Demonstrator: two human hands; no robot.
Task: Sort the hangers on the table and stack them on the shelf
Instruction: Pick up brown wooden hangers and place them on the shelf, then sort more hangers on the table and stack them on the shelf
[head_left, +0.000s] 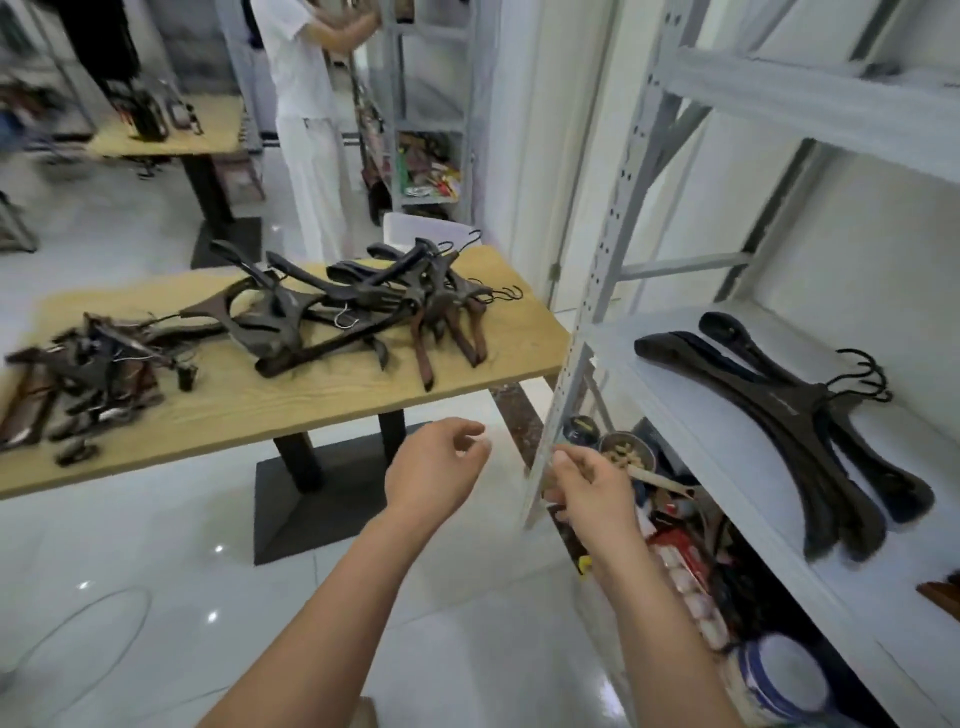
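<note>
near: both hands are hovering over the tiled floor, between the table and the shelf. left hand is hanging with fingers loosely curled, gripping nothing. right hand is sitting in front of the shelf's upright post, fingers loosely bent, nothing visible in it; cannot tell whether the fingertips are touching the post.

right: a stack of dark hangers is lying flat on the shelf, hooks pointing at the back wall. mixed clutter is crowding the level below.

mid: the table is carrying two tangled lots, a big hanger heap spreading from its middle to the far right corner, and a smaller, blurred heap sitting at its left edge.

far: a person in white is standing beside a second shelf unit; a second table is holding more dark items.
</note>
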